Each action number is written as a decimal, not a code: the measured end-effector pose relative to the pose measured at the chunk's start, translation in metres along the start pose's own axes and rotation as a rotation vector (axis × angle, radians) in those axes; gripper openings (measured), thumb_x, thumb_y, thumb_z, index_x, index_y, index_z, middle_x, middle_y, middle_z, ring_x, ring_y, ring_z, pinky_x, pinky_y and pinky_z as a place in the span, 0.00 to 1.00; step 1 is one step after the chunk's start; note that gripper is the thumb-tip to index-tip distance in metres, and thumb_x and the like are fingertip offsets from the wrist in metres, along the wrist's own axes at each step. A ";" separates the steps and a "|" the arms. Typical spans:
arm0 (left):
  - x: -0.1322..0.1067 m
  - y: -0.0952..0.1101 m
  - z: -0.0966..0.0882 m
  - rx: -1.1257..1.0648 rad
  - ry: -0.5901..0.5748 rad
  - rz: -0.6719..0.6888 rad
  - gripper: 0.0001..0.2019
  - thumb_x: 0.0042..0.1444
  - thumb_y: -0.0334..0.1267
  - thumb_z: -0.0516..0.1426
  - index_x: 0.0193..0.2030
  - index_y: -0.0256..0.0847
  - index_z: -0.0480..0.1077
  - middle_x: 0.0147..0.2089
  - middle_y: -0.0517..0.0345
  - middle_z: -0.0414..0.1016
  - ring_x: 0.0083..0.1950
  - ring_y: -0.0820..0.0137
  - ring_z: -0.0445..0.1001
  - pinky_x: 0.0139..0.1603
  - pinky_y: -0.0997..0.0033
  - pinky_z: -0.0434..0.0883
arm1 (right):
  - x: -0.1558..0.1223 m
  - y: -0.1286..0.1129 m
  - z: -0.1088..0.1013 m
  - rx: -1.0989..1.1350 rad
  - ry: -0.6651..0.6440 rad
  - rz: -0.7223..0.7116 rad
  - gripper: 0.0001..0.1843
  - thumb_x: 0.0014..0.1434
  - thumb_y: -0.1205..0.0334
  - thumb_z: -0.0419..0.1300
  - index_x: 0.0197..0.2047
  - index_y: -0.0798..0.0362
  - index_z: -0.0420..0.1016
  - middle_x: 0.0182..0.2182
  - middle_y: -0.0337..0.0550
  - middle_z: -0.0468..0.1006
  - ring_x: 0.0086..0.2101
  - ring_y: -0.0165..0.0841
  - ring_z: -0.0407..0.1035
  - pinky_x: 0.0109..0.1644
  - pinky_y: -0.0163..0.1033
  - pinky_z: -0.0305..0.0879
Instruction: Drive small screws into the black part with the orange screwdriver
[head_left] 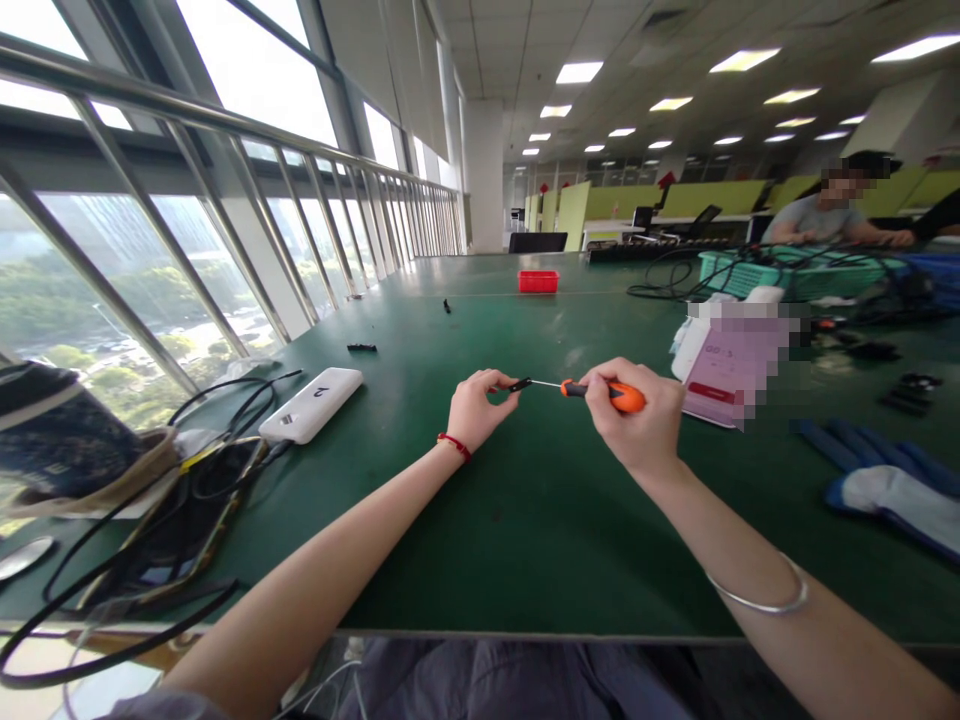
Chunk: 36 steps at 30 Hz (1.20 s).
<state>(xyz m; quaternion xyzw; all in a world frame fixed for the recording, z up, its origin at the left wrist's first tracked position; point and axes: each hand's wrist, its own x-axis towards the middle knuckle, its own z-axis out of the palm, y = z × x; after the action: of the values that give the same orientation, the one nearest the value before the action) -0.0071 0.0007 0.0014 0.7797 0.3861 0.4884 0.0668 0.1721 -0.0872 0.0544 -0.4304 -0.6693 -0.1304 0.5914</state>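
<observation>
1. We have a small black part [520,384] above the green tabletop [540,560], pinched between thumb and fingertips of our left hand [478,408].
2. Our right hand [639,420] is closed around the handle of an orange-and-black screwdriver [628,397]; shaft points left, tip at the part. We can't tell if it's seated.
3. Writing: white power bank [313,405], left of our left hand, reads "2", plus a dark mark too small to read. Phone [712,378] with pink screen, right of our right hand: digits starting "00", rest unreadable.
4. Containers: red bin [538,284] well beyond our hands, contents hidden from us. Teal basket [817,283] far right, black cables [795,250] draped over it; blue crate [934,285] just beside.
5. Loose: black strip [362,347] beyond the power bank; blue-and-white glove [885,490] near the right edge.
6. Another person [817,212] behind the basket.
</observation>
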 end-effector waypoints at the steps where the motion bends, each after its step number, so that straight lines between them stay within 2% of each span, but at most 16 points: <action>1: 0.000 0.000 0.000 -0.004 0.002 -0.002 0.04 0.49 0.34 0.59 0.33 0.40 0.74 0.33 0.59 0.78 0.34 0.71 0.73 0.37 0.70 0.72 | 0.000 0.000 0.000 0.005 -0.012 0.008 0.08 0.52 0.66 0.55 0.23 0.52 0.69 0.19 0.38 0.73 0.22 0.31 0.66 0.27 0.37 0.60; 5: 0.000 -0.002 0.000 0.004 0.006 0.005 0.03 0.50 0.33 0.59 0.33 0.40 0.74 0.33 0.59 0.77 0.35 0.70 0.73 0.38 0.70 0.72 | 0.001 0.000 0.000 0.025 -0.039 0.041 0.06 0.52 0.65 0.55 0.25 0.51 0.68 0.19 0.37 0.70 0.22 0.30 0.65 0.27 0.36 0.60; 7: 0.000 -0.002 0.000 0.004 -0.004 0.020 0.03 0.49 0.33 0.59 0.33 0.40 0.74 0.33 0.59 0.77 0.35 0.70 0.73 0.38 0.70 0.72 | 0.002 0.001 0.000 0.048 -0.019 0.066 0.01 0.52 0.64 0.56 0.30 0.51 0.68 0.19 0.35 0.68 0.21 0.29 0.63 0.27 0.36 0.60; 10: 0.000 -0.002 0.000 0.007 -0.027 0.039 0.03 0.49 0.33 0.59 0.32 0.40 0.73 0.34 0.59 0.77 0.35 0.70 0.73 0.38 0.70 0.72 | 0.003 0.002 0.001 0.111 0.044 0.057 0.13 0.49 0.63 0.59 0.41 0.51 0.67 0.25 0.36 0.68 0.23 0.30 0.64 0.29 0.37 0.62; 12: -0.001 -0.001 0.000 0.015 -0.038 0.039 0.03 0.49 0.33 0.59 0.32 0.41 0.74 0.34 0.59 0.77 0.35 0.70 0.73 0.38 0.70 0.72 | 0.003 0.002 0.001 0.131 0.066 0.038 0.17 0.49 0.63 0.60 0.43 0.51 0.65 0.27 0.38 0.69 0.26 0.31 0.66 0.31 0.38 0.64; 17: -0.001 0.000 0.000 0.028 -0.044 0.026 0.03 0.50 0.34 0.59 0.33 0.41 0.74 0.34 0.58 0.77 0.36 0.70 0.73 0.39 0.70 0.72 | 0.004 0.001 0.000 -0.025 0.063 0.013 0.06 0.52 0.60 0.59 0.35 0.49 0.67 0.18 0.32 0.65 0.24 0.32 0.63 0.39 0.44 0.61; 20: -0.001 0.001 -0.001 0.023 -0.045 0.031 0.03 0.50 0.34 0.59 0.32 0.41 0.74 0.34 0.58 0.77 0.36 0.70 0.73 0.39 0.70 0.72 | 0.004 0.001 0.000 -0.031 0.098 -0.054 0.12 0.51 0.61 0.59 0.40 0.50 0.67 0.27 0.39 0.72 0.30 0.35 0.67 0.43 0.46 0.61; 22: -0.001 0.002 -0.001 0.023 -0.048 0.037 0.03 0.50 0.33 0.59 0.32 0.41 0.74 0.34 0.58 0.77 0.36 0.69 0.73 0.39 0.70 0.71 | 0.003 0.002 0.001 -0.010 0.101 -0.074 0.15 0.50 0.63 0.59 0.43 0.51 0.66 0.31 0.42 0.73 0.33 0.36 0.68 0.43 0.46 0.62; 26: -0.001 0.001 -0.001 0.027 -0.045 0.037 0.03 0.50 0.34 0.59 0.33 0.41 0.74 0.34 0.58 0.77 0.36 0.69 0.73 0.39 0.70 0.71 | 0.003 0.001 0.001 -0.038 0.085 -0.085 0.08 0.51 0.63 0.59 0.37 0.50 0.67 0.19 0.33 0.66 0.27 0.34 0.65 0.43 0.46 0.60; 30: -0.001 0.001 -0.001 0.028 -0.045 0.038 0.03 0.50 0.34 0.59 0.32 0.41 0.74 0.34 0.58 0.77 0.37 0.69 0.73 0.39 0.70 0.71 | 0.003 0.001 0.001 0.007 0.097 -0.077 0.14 0.50 0.63 0.60 0.42 0.51 0.67 0.27 0.38 0.71 0.28 0.33 0.66 0.43 0.46 0.61; 31: -0.001 0.001 -0.001 0.029 -0.047 0.037 0.03 0.50 0.34 0.59 0.32 0.41 0.74 0.34 0.58 0.77 0.37 0.69 0.73 0.39 0.70 0.71 | 0.003 0.001 0.001 0.015 0.087 -0.068 0.14 0.50 0.63 0.59 0.43 0.51 0.67 0.26 0.37 0.71 0.28 0.33 0.66 0.42 0.46 0.61; 34: -0.001 0.002 -0.001 0.033 -0.052 0.032 0.03 0.50 0.34 0.59 0.33 0.41 0.74 0.34 0.59 0.77 0.37 0.69 0.73 0.39 0.70 0.71 | 0.004 0.000 0.001 0.001 0.053 -0.080 0.07 0.52 0.63 0.59 0.37 0.49 0.68 0.18 0.32 0.66 0.24 0.31 0.63 0.42 0.45 0.61; 36: -0.001 0.002 -0.002 0.035 -0.050 0.031 0.03 0.50 0.34 0.59 0.33 0.41 0.74 0.34 0.58 0.77 0.37 0.69 0.73 0.39 0.69 0.71 | 0.004 -0.001 0.001 -0.004 0.056 -0.102 0.07 0.52 0.63 0.59 0.37 0.50 0.69 0.21 0.34 0.68 0.25 0.31 0.64 0.41 0.44 0.61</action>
<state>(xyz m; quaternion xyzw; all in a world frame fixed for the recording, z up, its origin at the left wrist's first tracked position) -0.0074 -0.0024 0.0025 0.7985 0.3807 0.4630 0.0553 0.1714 -0.0855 0.0582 -0.3933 -0.6733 -0.1735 0.6015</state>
